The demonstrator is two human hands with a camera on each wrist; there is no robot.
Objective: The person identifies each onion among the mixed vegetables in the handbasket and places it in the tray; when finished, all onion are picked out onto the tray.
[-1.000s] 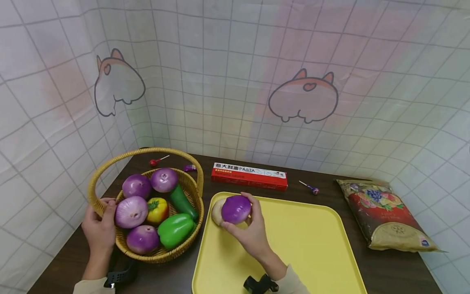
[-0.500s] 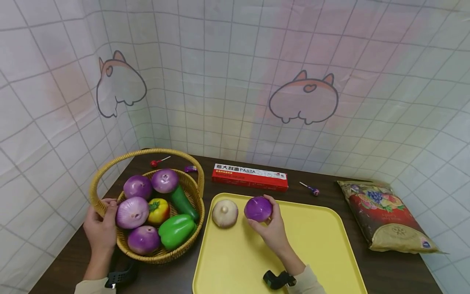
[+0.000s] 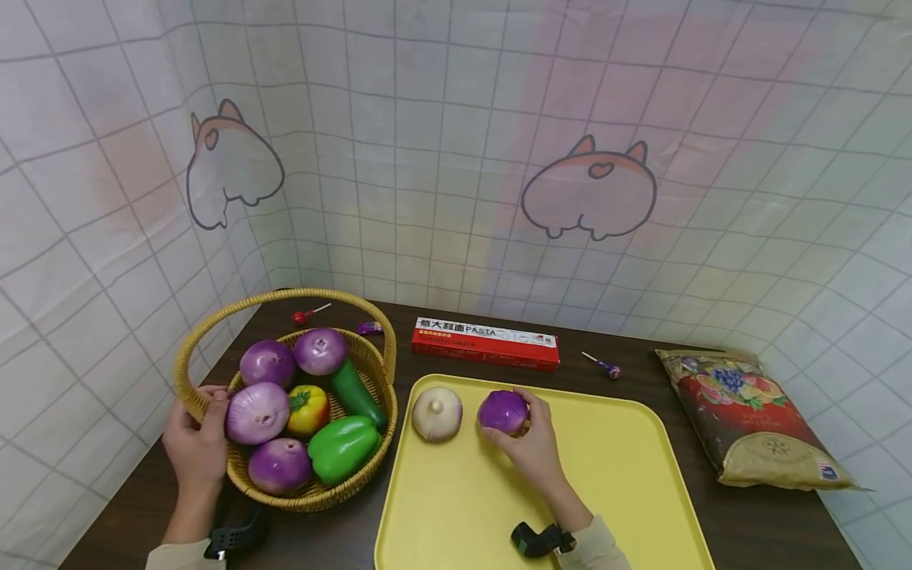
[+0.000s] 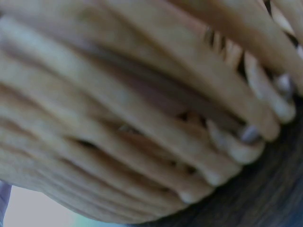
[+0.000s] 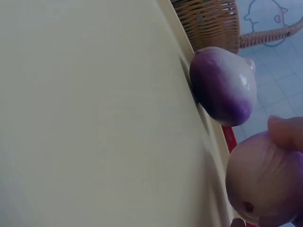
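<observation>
My right hand (image 3: 530,447) grips a purple onion (image 3: 502,412) between thumb and fingers, low over the upper part of the yellow tray (image 3: 456,507). From the right wrist view, the held onion (image 5: 265,182) shows a pale side, with a fingertip on it. Just left of it, a pale-topped onion (image 3: 437,414) rests on the tray; its purple side shows in the right wrist view. My left hand (image 3: 195,443) holds the wicker basket (image 3: 313,499) at its left rim, by the handle's foot. Only blurred wicker (image 4: 142,104) fills most of the left wrist view.
The basket holds several purple onions (image 3: 256,412), a yellow-red pepper (image 3: 308,410), a green pepper (image 3: 344,449) and a dark green vegetable (image 3: 354,393). Behind the tray are a pasta box (image 3: 484,344) and a lollipop (image 3: 602,365). A printed bag (image 3: 755,419) lies right.
My right hand has moved right with its onion, away from the pale-topped onion, then slightly down toward the tray. The left hand stays on the basket.
</observation>
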